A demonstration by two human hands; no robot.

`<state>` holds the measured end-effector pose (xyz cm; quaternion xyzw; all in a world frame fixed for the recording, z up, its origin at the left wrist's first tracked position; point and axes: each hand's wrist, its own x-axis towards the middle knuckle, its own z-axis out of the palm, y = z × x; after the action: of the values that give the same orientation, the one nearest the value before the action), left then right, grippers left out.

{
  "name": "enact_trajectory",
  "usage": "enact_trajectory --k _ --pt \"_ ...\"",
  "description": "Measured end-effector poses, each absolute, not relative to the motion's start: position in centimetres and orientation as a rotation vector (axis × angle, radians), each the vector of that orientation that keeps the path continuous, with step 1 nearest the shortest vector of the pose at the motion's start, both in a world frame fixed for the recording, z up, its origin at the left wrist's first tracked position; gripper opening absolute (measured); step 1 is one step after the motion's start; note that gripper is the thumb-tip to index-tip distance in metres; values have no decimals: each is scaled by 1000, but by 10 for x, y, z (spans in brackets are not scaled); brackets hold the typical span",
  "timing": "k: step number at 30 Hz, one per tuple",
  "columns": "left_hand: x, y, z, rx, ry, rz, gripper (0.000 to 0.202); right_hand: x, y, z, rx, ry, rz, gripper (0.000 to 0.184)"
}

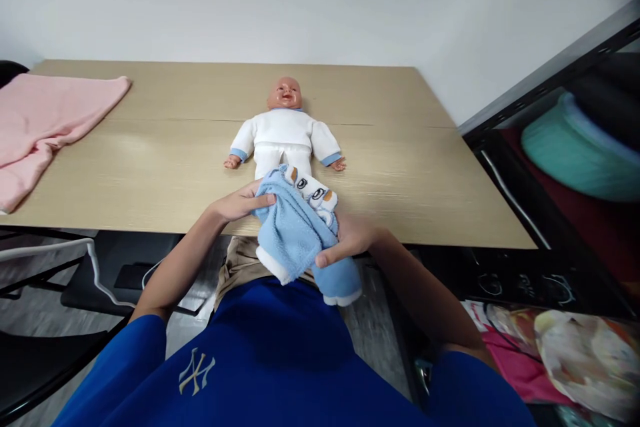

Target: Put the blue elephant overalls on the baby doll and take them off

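A baby doll [285, 127] in a white suit with blue cuffs lies on its back on the wooden table [165, 160], head away from me. Over its legs, at the table's near edge, I hold a light blue fleece garment [297, 230] with white trim and a cartoon print. My left hand [239, 203] pinches the garment's upper left edge. My right hand [347, 240] grips its right side, thumb on top. Two blue legs or sleeves of the garment hang down below the table edge.
A pink cloth [47, 123] lies spread at the table's far left. A dark shelf unit [560, 167] with a teal bundle [580, 153] stands to the right. Bags and colourful items [560, 353] sit on the floor at right. A black chair [35, 353] stands at left.
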<state>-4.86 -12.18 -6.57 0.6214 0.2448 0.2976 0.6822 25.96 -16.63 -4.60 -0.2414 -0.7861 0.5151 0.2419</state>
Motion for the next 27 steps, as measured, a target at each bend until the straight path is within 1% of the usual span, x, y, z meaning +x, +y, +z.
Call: enact_trajectory --k 4,6,10,12,15,18,19,21,22,23,25,27 --pt "-50 -127 -62 1452 562 543 63 262 -170 -48 -670 -2017 1655 74" --pt "-55 -131 -65 1447 513 484 70 264 -171 -53 -748 -1879 1732 69" --pt "-62 -139 -81 1413 388 415 96 262 -174 -54 -829 -1745 1912 72" --pt "-62 -143 -87 1387 382 450 99 258 -176 -50 -817 -1735 1962 75" --pt "-60 -150 -86 1345 440 571 86 252 -177 -44 -836 -1733 1922 76" --pt "-57 -159 -69 1368 472 574 64 248 -174 -48 -761 -1782 1900 78" --pt "-56 -164 -62 1385 493 559 60 246 -174 -50 -694 -1805 1910 81" --pt "-53 -173 -49 1401 603 572 59 243 -174 -55 -647 -1832 1866 82" --pt "-52 -178 -44 1395 684 607 57 240 -176 -56 -706 -1826 1792 80" --pt "-50 -183 -41 1385 762 646 54 237 -178 -57 -812 -1805 1686 76" --pt "-46 -192 -39 1381 867 693 50 230 -182 -56 -1045 -1742 1449 60" --pt "-40 -198 -43 1404 941 737 45 223 -186 -53 -1195 -1708 1278 45"
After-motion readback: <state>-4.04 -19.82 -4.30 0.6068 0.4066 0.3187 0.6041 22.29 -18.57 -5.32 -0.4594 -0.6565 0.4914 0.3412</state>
